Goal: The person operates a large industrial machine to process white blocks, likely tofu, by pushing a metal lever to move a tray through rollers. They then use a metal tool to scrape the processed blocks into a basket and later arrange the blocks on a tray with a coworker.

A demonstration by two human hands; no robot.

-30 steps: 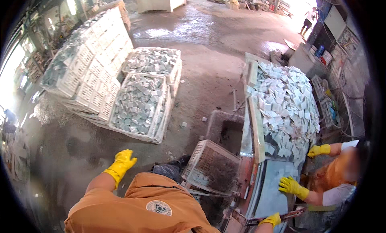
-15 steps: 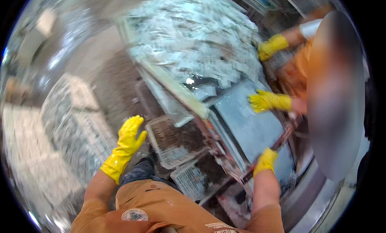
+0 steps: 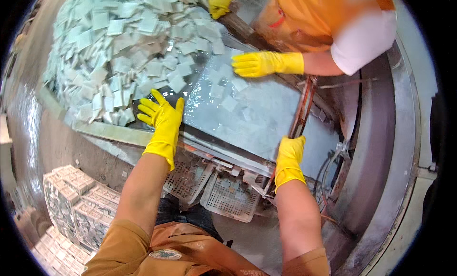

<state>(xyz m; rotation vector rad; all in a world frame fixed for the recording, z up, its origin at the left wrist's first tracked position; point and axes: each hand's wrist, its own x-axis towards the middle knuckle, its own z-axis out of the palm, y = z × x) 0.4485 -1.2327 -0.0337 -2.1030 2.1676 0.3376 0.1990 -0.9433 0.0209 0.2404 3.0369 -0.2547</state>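
Observation:
My left hand (image 3: pixel 163 126), in a wet yellow glove, is open with its fingers spread at the near edge of a big heap of pale green square tiles (image 3: pixel 119 42). Nothing shows in its grip. My right hand (image 3: pixel 290 159), gloved the same way, is closed around the near end of a rusty red bar (image 3: pixel 303 104). That bar lies across a wet grey panel (image 3: pixel 233 133), on which several loose tiles rest. Opposite me, a co-worker's yellow-gloved hand (image 3: pixel 259 64) stretches flat over the panel. The co-worker's other glove (image 3: pixel 221 3) is near the heap's far side.
Perforated plastic baskets (image 3: pixel 231 200) sit below the panel's near edge. Stacked baskets full of pieces (image 3: pixel 95 214) stand on the floor at left. A pale rail (image 3: pixel 112 133) borders the heap. To the right curve a grey wall (image 3: pixel 381 147) and a loose cable (image 3: pixel 326 180).
My view has swung right. My left hand has moved from above the floor to the heap's edge, fingers spreading. My right hand stays on the bar. The co-worker's hand remains over the panel.

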